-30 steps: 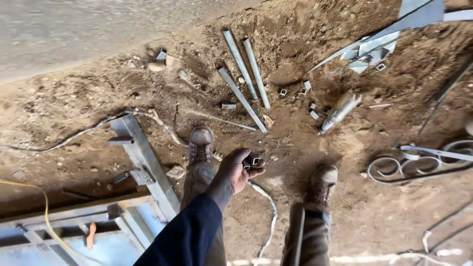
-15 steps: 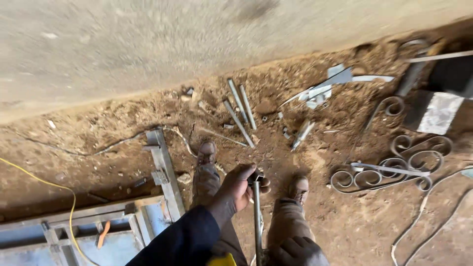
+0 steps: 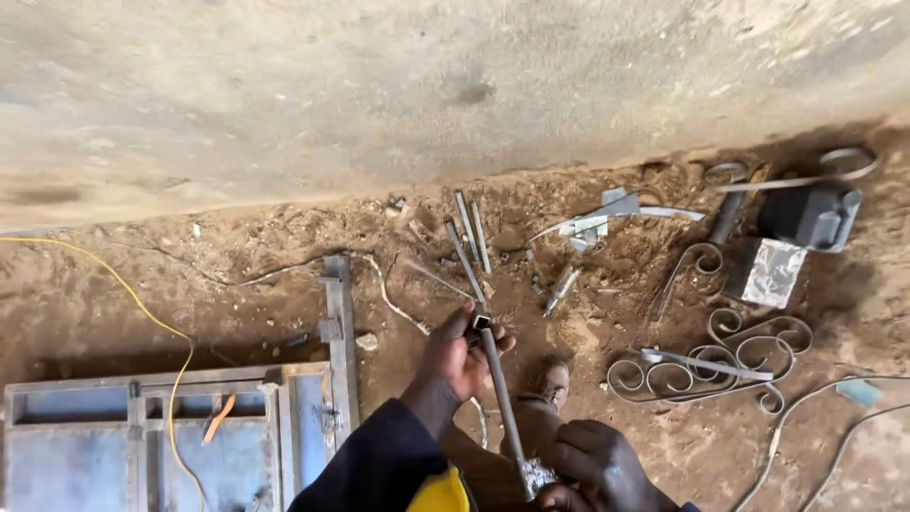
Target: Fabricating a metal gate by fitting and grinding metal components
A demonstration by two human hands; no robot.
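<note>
two hands on a square steel tube over a dirt floor

head view, looking straight down. left hand [image 3: 457,353] clenched around the upper end of a square metal tube [image 3: 500,398], fingers wrapped just below its open mouth. right hand [image 3: 595,463] lower in frame, gripping the same tube near its bottom end, where a shiny, crumpled-looking patch shows. tube slanted between the two hands, close in front of the body, above a brown shoe [image 3: 551,380].

probably rigid and fairly heavy for its thickness, hard-edged, likely rough or sharp at the cut mouth; best held on the flat sides, one hand toward each end, as now.

beyond the left hand, short loose tubes [image 3: 466,248] lying on the dirt. out past the right hand, curled iron scrollwork [image 3: 725,358] and a dark metal box [image 3: 808,216]. beside the left arm, a grey metal frame [image 3: 142,431] with a yellow cable [image 3: 142,303] crossing it. farther out, a pale concrete floor [image 3: 379,85].
</note>
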